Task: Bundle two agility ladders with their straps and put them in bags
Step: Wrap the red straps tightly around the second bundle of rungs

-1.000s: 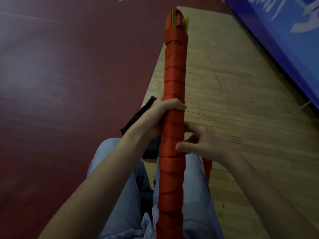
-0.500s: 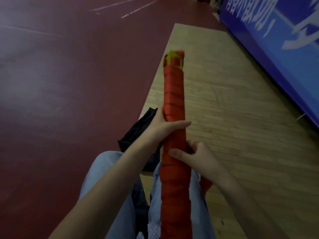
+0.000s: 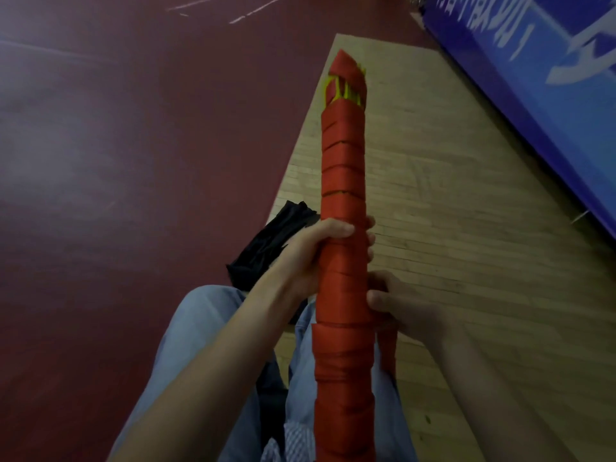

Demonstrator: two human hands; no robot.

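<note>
The ladder bundle (image 3: pixel 343 181) is held upright over the lap, tilted slightly away from the person, with its lower end lost below the frame. It is wound almost end to end in red strap. Yellow rungs (image 3: pixel 346 90) show only at the top.

The left hand (image 3: pixel 313 251) is clamped round the middle of the bundle, fingers curled over to the far side. The right hand (image 3: pixel 403 305) is set against the bundle's right side just below, apart from the left, with the thumb on the wrap. The strap end (image 3: pixel 386 348) hangs from under its palm and appears to be pinched there.

A black bag (image 3: pixel 276 241) lies by the left knee, at the left edge of the wooden floor (image 3: pixel 450 228).

The step in hand is judged to be the finishing of the wrap. Tension should be held on the strap end while the left hand pins the turns already laid, so that none can slacken. The last turns are best overlapped like those above, and the end tucked under a tight turn or fastened. How it fastens cannot be told. Only then should the bag be reached for.
</note>
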